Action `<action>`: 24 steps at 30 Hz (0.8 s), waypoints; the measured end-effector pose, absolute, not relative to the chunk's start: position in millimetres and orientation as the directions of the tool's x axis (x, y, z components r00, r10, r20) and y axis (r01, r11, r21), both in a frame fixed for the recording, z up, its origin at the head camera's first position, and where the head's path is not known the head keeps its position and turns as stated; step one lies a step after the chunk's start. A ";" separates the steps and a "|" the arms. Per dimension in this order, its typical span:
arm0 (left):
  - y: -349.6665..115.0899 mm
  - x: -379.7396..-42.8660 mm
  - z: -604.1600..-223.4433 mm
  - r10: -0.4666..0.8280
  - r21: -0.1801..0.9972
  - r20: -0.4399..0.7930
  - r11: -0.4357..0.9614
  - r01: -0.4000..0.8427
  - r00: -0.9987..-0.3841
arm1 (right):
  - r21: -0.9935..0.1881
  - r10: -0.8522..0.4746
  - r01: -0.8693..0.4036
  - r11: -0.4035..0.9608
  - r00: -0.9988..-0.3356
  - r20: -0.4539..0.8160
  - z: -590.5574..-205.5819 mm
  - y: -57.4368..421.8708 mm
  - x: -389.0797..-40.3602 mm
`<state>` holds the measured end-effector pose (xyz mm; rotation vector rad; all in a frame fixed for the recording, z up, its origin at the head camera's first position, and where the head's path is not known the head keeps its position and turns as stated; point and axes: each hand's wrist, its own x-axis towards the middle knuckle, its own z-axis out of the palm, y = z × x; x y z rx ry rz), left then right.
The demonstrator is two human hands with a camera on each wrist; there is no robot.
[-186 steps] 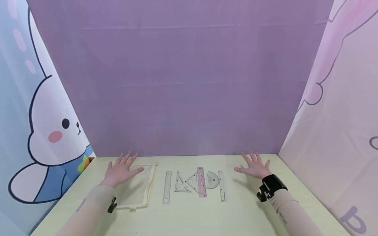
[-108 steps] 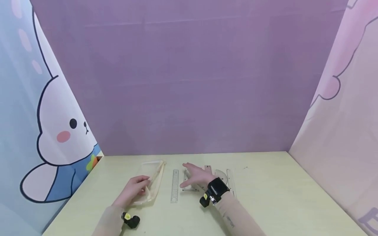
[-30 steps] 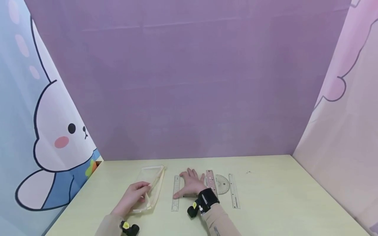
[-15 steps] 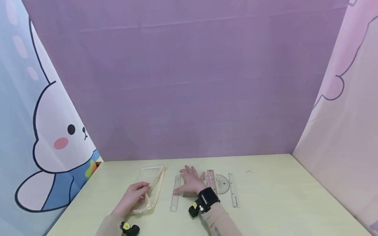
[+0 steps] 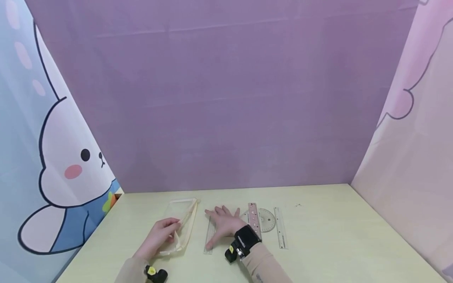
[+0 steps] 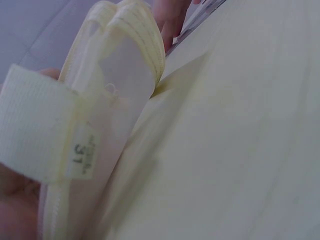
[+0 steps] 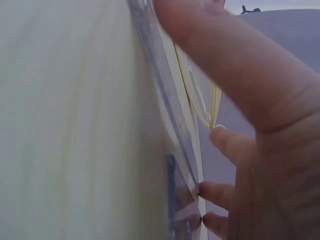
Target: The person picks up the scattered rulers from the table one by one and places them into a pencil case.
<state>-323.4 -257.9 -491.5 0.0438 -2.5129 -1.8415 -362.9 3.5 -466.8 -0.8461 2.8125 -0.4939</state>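
My left hand (image 5: 163, 234) pinches the edge of a pale mesh zipper pouch (image 5: 189, 228), whose mouth is lifted and parted. In the left wrist view the pouch (image 6: 127, 75) stands up from the table, with a small label "31" by its fabric tab. My right hand (image 5: 225, 225) lies spread over a clear ruler (image 5: 208, 250), its thumb near the ruler's near end and its fingers toward the far end. In the right wrist view, straight fingers (image 7: 217, 194) touch the clear plastic edge. One clear set square is hidden under this hand; another set square (image 5: 245, 216) shows partly beside it.
Right of my right hand lie a pink ruler (image 5: 253, 218), a clear protractor (image 5: 267, 221) and a second clear ruler (image 5: 280, 228). The pale table (image 5: 318, 236) ends at a purple backdrop (image 5: 226, 118). Printed cloth hangs at both sides.
From spread apart at the sides, my left hand has come to grip and lift the pouch's edge. My right hand has moved over the tools, then just now left, across the clear ruler.
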 end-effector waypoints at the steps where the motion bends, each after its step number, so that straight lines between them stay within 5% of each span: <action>1: -258.0 -322.8 -491.3 -0.035 0.952 0.005 0.305 -0.005 -0.999 | -0.349 -0.561 -0.509 0.787 -0.825 -0.061 -467.5 2.9 -362.0; 18: -257.2 -321.1 -490.1 -0.040 0.951 0.028 0.307 0.014 -0.999 | -0.387 -0.542 -0.523 0.759 -0.838 0.069 -471.9 -0.3 -368.5; 24: -258.2 -322.3 -491.5 -0.029 0.955 0.019 0.296 0.010 -0.999 | -0.545 -0.512 -0.510 0.665 -0.843 0.165 -471.3 0.7 -374.4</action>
